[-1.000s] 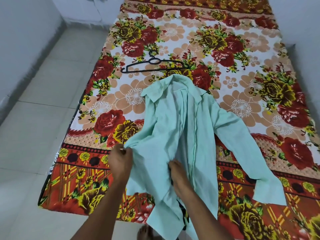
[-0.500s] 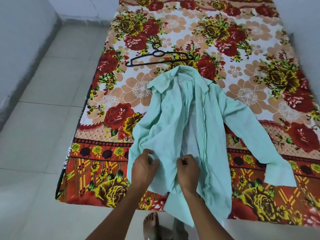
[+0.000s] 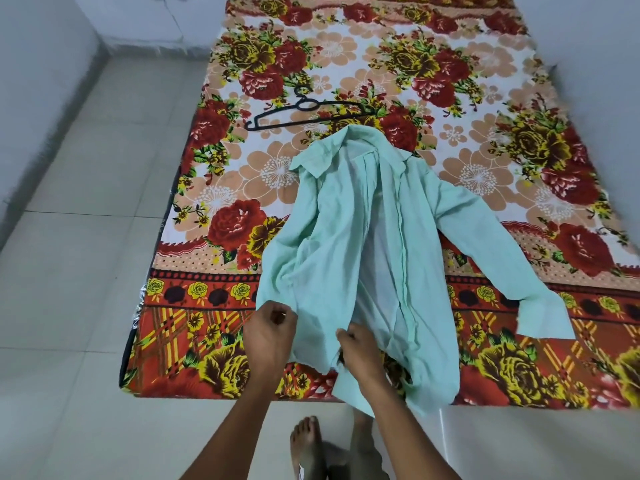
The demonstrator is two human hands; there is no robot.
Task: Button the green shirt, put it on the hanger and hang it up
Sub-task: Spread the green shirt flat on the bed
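The pale green shirt [image 3: 349,244] lies open on the flowered bed, collar away from me, its hem hanging over the near edge. One sleeve stretches out to the right. My left hand [image 3: 270,337] grips the shirt's left front edge near the hem. My right hand [image 3: 360,355] pinches the fabric of the left front panel near its inner edge, close to the hem. A black plastic hanger [image 3: 304,110] lies flat on the bed just beyond the collar, apart from the shirt.
The bed sheet [image 3: 519,133] covers a low mattress with tiled floor [image 3: 79,237] to the left and near side. Grey walls [image 3: 38,64] run along the left and right. My bare foot [image 3: 306,445] stands at the bed's near edge.
Both hands have shifted along the lower left panel of the shirt and taken a fresh hold near the hem; the left hand moved in from the panel's outer edge. The camera pulled back slightly.
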